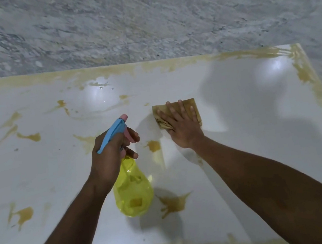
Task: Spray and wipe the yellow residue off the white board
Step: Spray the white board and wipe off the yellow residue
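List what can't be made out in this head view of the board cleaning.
- Residue under the cloth: covered by cloth and right hand.
- Spray bottle trigger and neck: wrapped by left hand.
- White board near and left edges: cut off by the frame.
- Liquid level in the bottle: unclear through the tinted plastic.

The white board (pixel 240 130) is glossy, with 2 pale light reflections near its far side. Yellow residue (pixel 173 203) marks it in ochre splashes and streaks, and in a smeared band along its edges. The spray bottle (pixel 133 193) has a translucent bright yellow body, a light blue head and a pink trigger and nozzle tip. The folded cloth (pixel 192 109) is tan-brown, with darker mottled stains on its left part. The floor (pixel 140 20) beyond is grey-and-white veined marble.
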The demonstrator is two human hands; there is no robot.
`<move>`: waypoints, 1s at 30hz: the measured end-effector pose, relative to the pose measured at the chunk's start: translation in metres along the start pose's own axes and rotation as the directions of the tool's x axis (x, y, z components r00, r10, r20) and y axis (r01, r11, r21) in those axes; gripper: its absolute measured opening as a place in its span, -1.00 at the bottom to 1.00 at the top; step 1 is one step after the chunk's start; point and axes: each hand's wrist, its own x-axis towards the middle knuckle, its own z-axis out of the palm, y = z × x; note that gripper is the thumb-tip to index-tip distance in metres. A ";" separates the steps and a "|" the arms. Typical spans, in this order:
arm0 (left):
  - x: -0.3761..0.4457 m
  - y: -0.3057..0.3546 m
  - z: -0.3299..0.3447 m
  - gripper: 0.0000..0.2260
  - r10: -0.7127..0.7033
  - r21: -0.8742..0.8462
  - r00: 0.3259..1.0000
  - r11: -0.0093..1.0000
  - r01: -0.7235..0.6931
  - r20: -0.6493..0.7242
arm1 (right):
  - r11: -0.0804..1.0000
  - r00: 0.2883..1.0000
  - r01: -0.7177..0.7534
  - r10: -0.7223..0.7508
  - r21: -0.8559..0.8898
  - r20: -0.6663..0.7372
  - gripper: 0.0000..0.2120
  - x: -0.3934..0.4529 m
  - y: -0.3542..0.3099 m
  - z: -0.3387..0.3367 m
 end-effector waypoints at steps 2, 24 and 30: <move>-0.016 -0.002 -0.005 -0.74 -0.011 0.013 1.000 1.000 0.010 0.024 | 1.000 1.000 0.005 -0.004 0.019 -0.031 -0.35 -0.028 -0.005 0.011; -0.189 -0.040 -0.047 -0.80 -0.040 0.065 0.981 0.998 0.028 0.190 | 0.987 0.984 0.163 -0.163 0.002 0.077 -0.37 -0.309 -0.066 0.086; -0.214 -0.047 -0.059 -0.80 -0.064 0.060 0.975 0.997 0.053 0.211 | 0.910 0.972 0.070 -0.154 0.409 0.176 -0.52 -0.322 -0.059 0.041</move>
